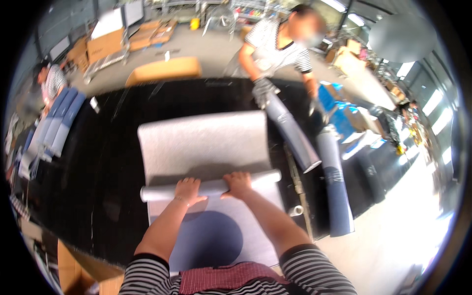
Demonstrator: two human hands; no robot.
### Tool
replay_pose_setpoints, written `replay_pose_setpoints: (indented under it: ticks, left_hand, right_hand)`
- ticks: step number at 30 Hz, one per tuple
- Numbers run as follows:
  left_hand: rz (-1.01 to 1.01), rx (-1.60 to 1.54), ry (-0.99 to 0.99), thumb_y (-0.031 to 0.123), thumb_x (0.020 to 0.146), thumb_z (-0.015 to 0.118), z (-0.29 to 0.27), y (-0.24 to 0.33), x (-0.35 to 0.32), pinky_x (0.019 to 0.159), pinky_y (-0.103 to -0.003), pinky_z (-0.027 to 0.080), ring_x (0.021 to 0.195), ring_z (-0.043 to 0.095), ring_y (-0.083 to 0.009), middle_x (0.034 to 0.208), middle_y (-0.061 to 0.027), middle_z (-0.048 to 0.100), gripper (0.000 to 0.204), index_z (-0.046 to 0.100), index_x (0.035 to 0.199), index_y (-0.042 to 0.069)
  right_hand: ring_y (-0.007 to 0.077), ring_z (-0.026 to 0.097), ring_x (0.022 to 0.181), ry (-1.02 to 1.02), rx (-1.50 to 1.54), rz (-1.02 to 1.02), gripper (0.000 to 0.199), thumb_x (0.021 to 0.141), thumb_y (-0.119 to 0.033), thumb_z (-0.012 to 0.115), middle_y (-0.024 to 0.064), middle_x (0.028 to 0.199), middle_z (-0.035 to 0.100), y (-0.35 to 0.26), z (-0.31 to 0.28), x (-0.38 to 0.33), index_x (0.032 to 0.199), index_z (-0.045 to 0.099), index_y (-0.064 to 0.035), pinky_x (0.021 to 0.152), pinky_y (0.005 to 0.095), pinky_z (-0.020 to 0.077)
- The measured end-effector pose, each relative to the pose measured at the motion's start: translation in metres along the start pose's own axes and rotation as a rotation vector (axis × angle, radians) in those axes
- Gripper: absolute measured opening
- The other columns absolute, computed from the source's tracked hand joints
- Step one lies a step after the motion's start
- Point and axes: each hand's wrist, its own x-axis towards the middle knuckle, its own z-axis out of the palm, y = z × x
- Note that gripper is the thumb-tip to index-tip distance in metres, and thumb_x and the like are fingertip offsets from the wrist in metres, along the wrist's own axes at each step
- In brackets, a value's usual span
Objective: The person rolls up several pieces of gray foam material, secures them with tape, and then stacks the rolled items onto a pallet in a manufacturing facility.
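A pale grey mat (206,140) lies lengthwise on the black table in front of me. Its near part carries a large dark blue round patch (209,236). Across its middle runs a narrow pale roll (160,193), its ends sticking out past the mat's sides. My left hand (189,191) grips the roll left of centre, fingers curled over the top and thumb pointing inward. Right of centre, my right hand (237,184) grips the same roll in the same way. The inside of the roll is hidden.
Across the black table (108,162), a co-worker's gloved hand (265,92) holds a wrapped roll (293,132). Another blue-grey roll (337,187) lies at the right, with a small white ring (296,211) nearby. Several rolls (61,118) are stacked at the far left beside another person.
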Motion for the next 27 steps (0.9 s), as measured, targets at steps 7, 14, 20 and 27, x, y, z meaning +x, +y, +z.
replay_pose_setpoints:
  ticks: [7, 14, 20, 27]
  left_hand:
    - [0.105, -0.063, -0.146, 0.066, 0.071, 0.073, 0.018, 0.045, -0.138, 0.089, -0.047, 0.049, 0.108, 0.06, -0.0344, 0.112, -0.0171, 0.063, 0.075, 0.062, 0.112, 0.005]
    - [0.079, -0.125, -0.321, 0.053, 0.068, 0.082, 0.054, 0.096, -0.262, 0.088, -0.048, 0.049, 0.107, 0.06, -0.0333, 0.111, -0.0154, 0.061, 0.068, 0.063, 0.118, 0.01]
    - [0.167, -0.105, 0.316, 0.042, 0.076, 0.074, 0.056, 0.118, -0.28, 0.089, -0.048, 0.045, 0.106, 0.057, -0.0317, 0.113, -0.0121, 0.058, 0.055, 0.064, 0.118, 0.009]
    - [0.082, -0.172, 0.208, 0.042, 0.09, 0.062, 0.038, 0.088, -0.191, 0.081, -0.048, 0.047, 0.095, 0.062, -0.0303, 0.099, -0.0118, 0.064, 0.037, 0.066, 0.101, 0.007]
  right_hand:
    - [0.0326, 0.057, 0.118, -0.145, 0.022, -0.042, 0.078, 0.063, -0.069, 0.076, 0.0126, 0.116, 0.062, -0.05, 0.014, -0.148, 0.121, 0.062, -0.0183, 0.096, 0.0525, 0.0407]
    - [0.0291, 0.048, 0.121, -0.192, 0.149, -0.043, 0.065, 0.066, -0.05, 0.08, 0.0093, 0.123, 0.055, -0.082, 0.056, -0.275, 0.122, 0.064, -0.0199, 0.096, 0.0495, 0.0413]
    - [0.0285, 0.055, 0.117, -0.234, 0.377, -0.125, 0.069, 0.067, -0.06, 0.078, 0.0101, 0.114, 0.063, -0.059, 0.041, -0.241, 0.112, 0.065, -0.0098, 0.098, 0.0446, 0.0417]
    - [0.0275, 0.054, 0.12, 0.399, 0.359, -0.11, 0.048, 0.083, -0.042, 0.07, 0.009, 0.119, 0.063, -0.075, 0.057, -0.235, 0.118, 0.061, -0.0097, 0.105, 0.0449, 0.0365]
